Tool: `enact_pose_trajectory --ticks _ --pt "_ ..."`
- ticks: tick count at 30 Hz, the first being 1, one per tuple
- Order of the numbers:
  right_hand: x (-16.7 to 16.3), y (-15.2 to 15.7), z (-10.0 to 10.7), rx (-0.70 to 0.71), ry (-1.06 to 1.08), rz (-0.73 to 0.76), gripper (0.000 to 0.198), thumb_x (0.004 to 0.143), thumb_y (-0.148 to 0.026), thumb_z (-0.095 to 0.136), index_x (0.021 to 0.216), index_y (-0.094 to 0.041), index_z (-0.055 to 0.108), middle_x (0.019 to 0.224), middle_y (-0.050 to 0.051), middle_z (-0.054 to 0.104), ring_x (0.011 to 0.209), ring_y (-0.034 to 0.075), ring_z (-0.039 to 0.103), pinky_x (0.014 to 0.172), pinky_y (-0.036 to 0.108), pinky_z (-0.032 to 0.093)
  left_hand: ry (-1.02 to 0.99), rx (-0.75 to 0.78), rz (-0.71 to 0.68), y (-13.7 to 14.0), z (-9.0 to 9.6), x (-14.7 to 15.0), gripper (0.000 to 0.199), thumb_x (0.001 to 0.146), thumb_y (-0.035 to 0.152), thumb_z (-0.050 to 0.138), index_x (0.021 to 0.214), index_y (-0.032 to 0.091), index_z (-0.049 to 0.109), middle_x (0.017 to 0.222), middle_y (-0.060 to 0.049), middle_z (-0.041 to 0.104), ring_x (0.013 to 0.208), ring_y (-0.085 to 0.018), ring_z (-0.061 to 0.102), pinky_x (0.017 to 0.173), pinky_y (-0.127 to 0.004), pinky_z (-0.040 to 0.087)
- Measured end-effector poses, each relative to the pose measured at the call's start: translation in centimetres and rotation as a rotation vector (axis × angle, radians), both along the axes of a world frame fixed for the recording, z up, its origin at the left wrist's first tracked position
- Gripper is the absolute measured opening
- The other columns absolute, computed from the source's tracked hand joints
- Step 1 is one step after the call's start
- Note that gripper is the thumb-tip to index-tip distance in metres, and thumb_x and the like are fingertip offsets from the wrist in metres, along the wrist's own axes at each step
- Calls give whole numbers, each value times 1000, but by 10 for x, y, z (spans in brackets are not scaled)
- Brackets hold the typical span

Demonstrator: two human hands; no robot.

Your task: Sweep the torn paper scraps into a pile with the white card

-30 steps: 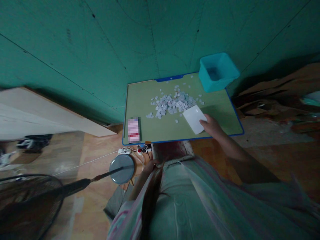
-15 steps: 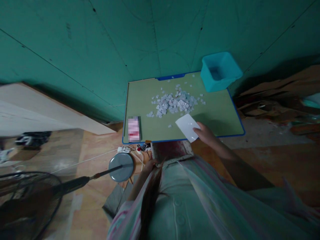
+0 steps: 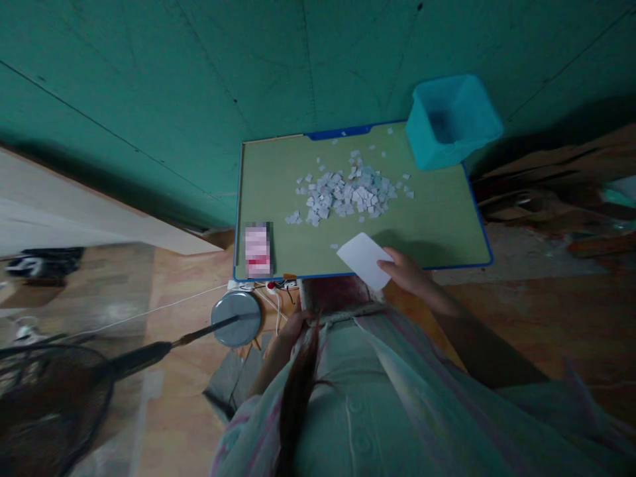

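Note:
A white card or sheet of paper [image 3: 365, 258] is pinched at its right edge by my right hand [image 3: 400, 268], just over the near edge of the table. Beyond it, a pile of small white paper pieces [image 3: 348, 192] lies across the middle of the green tabletop [image 3: 278, 172]. My left hand [image 3: 297, 323] is low by my body, its fingers closed at the near left corner of a worn, white-rimmed box-like thing [image 3: 338, 295] with a reddish inside. Part of those fingers is hidden.
A turquoise bin [image 3: 454, 126] stands at the table's far right corner, against the green wall. A blurred pink pack [image 3: 258, 250] lies at the near left corner. A round grey stool [image 3: 236, 319], cables and a fan [image 3: 54, 404] are at the left.
My head view has shifted slightly. The paper in my right hand is a little lower and nearer to my body, tilted so its glare is gone. My left hand keeps its place.

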State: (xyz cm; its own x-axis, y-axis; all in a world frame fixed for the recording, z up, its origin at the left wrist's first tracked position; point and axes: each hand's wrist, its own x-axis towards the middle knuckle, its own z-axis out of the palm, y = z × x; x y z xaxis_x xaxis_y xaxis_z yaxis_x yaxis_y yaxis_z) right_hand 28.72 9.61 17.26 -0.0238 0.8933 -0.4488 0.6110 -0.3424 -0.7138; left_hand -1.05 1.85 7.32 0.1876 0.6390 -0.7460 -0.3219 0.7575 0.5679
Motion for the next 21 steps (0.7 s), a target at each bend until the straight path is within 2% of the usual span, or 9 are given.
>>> enact_pose_trajectory --ticks 3,6,9,15,21 --pt "2 1 1 -31 76 66 31 80 -26 47 105 -13 61 97 10 69 81 21 63 69 29 48 4 -30 3 5 -2 -1 104 48 6 58 145 21 25 84 -1 68 80 -20 63 64 -26 45" --pt "4 6 1 2 67 19 35 80 -27 47 109 -13 60 101 12 69 85 22 63 71 31 48 9 -30 -3 9 -9 -3 103 49 5 56 146 23 24 77 1 66 74 -18 61 61 -25 43" --pt "5 14 1 22 24 -18 41 80 -29 47 115 -13 58 104 13 68 88 24 63 74 33 48 15 -12 -25 11 -12 -6 104 48 4 55 146 18 24 71 2 63 67 -17 57 56 -24 39" --pt "8 35 1 103 -105 -44 39 79 -31 46 111 -15 60 94 11 69 80 23 62 71 33 48 76 33 -9 10 -5 -7 102 46 3 54 144 17 29 77 1 64 74 -17 56 62 -25 39" --pt "31 43 8 161 -117 -194 38 76 -34 48 106 -15 62 91 11 69 81 26 63 70 36 49 125 -15 23 5 3 -5 103 48 3 53 146 19 27 66 3 59 60 -14 48 54 -24 34"
